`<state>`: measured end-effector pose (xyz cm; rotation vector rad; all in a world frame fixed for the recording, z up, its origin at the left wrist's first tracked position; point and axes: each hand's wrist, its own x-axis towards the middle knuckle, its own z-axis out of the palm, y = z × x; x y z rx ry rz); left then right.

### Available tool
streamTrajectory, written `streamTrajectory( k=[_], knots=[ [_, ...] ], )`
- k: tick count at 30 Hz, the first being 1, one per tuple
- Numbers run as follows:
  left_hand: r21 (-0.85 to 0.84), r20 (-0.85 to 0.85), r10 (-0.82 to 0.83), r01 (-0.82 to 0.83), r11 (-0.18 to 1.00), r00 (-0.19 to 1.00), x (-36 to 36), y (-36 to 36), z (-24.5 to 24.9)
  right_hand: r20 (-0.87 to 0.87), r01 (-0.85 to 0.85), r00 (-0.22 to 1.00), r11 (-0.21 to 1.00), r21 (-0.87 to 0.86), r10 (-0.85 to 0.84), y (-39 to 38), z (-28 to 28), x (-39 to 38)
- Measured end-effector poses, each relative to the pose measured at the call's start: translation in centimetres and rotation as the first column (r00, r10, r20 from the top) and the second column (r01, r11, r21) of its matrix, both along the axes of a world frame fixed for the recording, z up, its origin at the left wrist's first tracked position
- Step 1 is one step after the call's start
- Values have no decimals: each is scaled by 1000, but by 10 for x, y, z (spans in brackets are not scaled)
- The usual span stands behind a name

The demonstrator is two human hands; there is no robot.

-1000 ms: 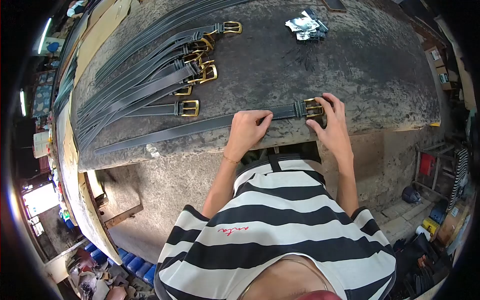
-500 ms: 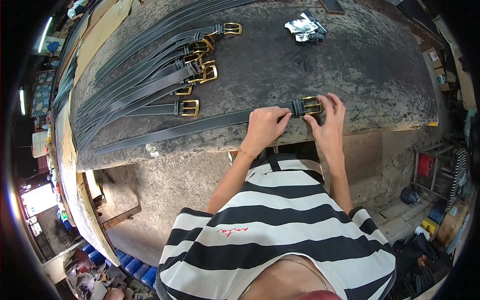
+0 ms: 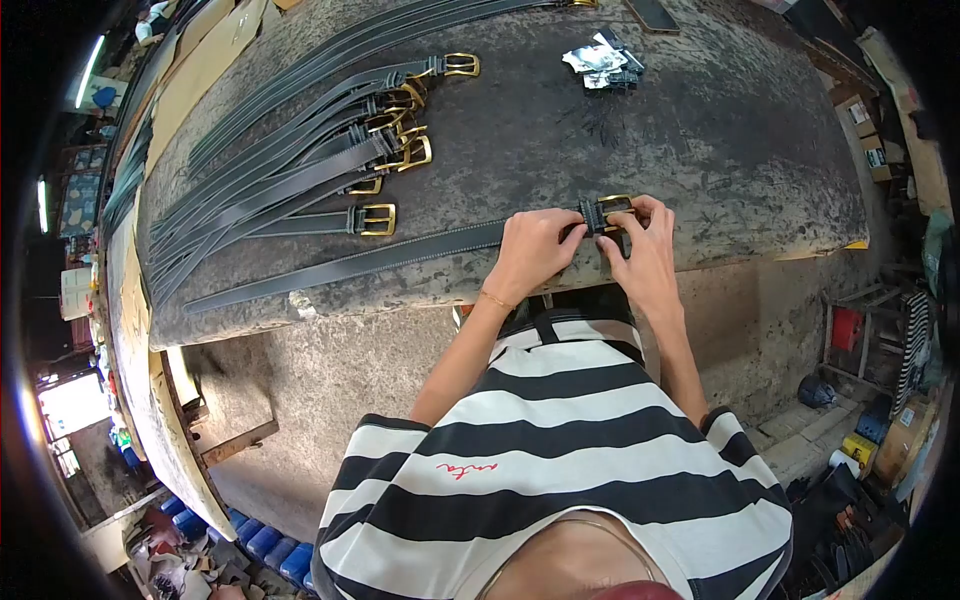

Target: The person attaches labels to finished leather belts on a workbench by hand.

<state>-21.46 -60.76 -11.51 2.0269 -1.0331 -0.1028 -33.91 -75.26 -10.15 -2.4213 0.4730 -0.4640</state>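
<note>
A black leather belt (image 3: 400,252) with pale edge stitching lies along the table's near edge, its pointed end to the left. Its gold buckle (image 3: 618,202) is at the right end, partly covered by fingers. My left hand (image 3: 535,250) is closed, pinching the strap just left of the dark belt loops (image 3: 592,215). Over the buckle end, my right hand (image 3: 645,245) has its fingertips on the buckle and its thumb at the strap's lower edge. What exactly the fingertips press is hidden.
Several similar belts (image 3: 300,175) with gold buckles lie heaped at the left on the worn dark table (image 3: 740,160). Silvery and black scraps (image 3: 603,65) sit near the back, with a dark flat object (image 3: 652,14) beyond. Blue containers (image 3: 265,540) stand on the floor lower left.
My right hand has moved left and in over the buckle, its fingers now touching it. My left hand still holds the strap in about the same place.
</note>
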Motion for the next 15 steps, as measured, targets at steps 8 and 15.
streamTrajectory(
  k=[8,15],
  knots=[
    [0,15,-107,107,994,994,5,4,5,-74,-117,990,993,-10,116,-14,5,6],
    [-36,13,-129,129,991,992,10,1,5,-77,-194,980,957,-214,182,-19,6,8]
  ],
)
